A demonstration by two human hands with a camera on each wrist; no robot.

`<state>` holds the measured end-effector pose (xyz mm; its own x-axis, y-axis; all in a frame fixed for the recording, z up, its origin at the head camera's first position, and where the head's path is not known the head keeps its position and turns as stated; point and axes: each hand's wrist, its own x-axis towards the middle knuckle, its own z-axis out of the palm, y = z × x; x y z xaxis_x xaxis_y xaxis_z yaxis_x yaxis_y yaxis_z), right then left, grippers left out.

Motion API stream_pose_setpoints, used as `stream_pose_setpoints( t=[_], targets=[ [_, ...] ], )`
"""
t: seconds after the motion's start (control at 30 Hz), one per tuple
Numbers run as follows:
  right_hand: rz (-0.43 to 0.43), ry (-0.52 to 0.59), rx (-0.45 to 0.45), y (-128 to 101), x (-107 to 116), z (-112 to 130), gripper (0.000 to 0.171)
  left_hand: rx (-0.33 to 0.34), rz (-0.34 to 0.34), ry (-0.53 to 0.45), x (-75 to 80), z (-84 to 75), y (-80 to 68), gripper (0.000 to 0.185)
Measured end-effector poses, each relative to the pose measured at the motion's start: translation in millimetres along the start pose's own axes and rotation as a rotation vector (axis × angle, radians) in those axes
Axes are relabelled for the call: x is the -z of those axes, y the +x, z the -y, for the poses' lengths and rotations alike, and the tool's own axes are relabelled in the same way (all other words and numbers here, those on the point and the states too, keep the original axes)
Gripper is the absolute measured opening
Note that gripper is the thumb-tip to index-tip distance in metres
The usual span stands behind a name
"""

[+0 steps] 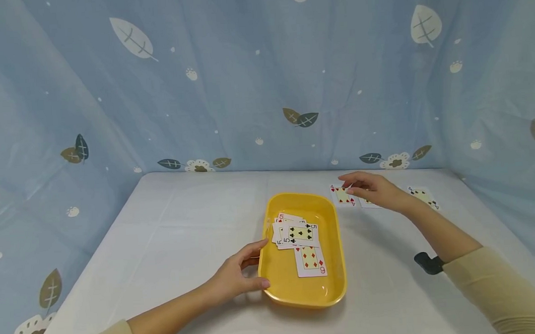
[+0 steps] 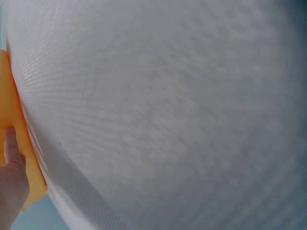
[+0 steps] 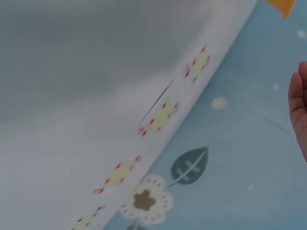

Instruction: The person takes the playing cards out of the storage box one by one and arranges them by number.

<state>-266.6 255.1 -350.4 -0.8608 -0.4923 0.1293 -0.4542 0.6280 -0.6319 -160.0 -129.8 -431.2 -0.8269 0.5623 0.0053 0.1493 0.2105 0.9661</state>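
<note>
- Your left hand (image 1: 232, 275) gripped the left side of the tray (image 1: 278, 282).
- Your right hand (image 1: 374, 190), part-open and apparently empty, hovered over the card row (image 3: 161, 116).
- The row ran sideways near the bench's (image 1: 206, 205) far edge, right of the tray.

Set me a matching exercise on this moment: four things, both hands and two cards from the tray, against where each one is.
Column one
1. left hand
2. right hand
3. five of clubs
4. diamonds card

Column two
A. on top of the pile inside the yellow tray
B. in the tray, partly covered by other cards
C. at the tray's left side
D. right of the tray, by the cards near the far edge of the table

Right pairs: 1-C, 2-D, 3-A, 4-B.
</note>
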Motion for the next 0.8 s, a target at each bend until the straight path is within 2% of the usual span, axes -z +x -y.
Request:
stream_pose_setpoints(
  t=[0.37,0.8],
  targets=[
    [0.068,-0.004,0.086,24.7,-16.5,33.1,0.037,-0.002,-0.004,-0.007,-0.8,-0.6,0.2,0.082],
    [0.320,-0.048,0.120,58.9,-46.3,56.1,0.041,0.013,-0.007,-0.009,-0.4,1.0,0.9,0.083]
  ],
)
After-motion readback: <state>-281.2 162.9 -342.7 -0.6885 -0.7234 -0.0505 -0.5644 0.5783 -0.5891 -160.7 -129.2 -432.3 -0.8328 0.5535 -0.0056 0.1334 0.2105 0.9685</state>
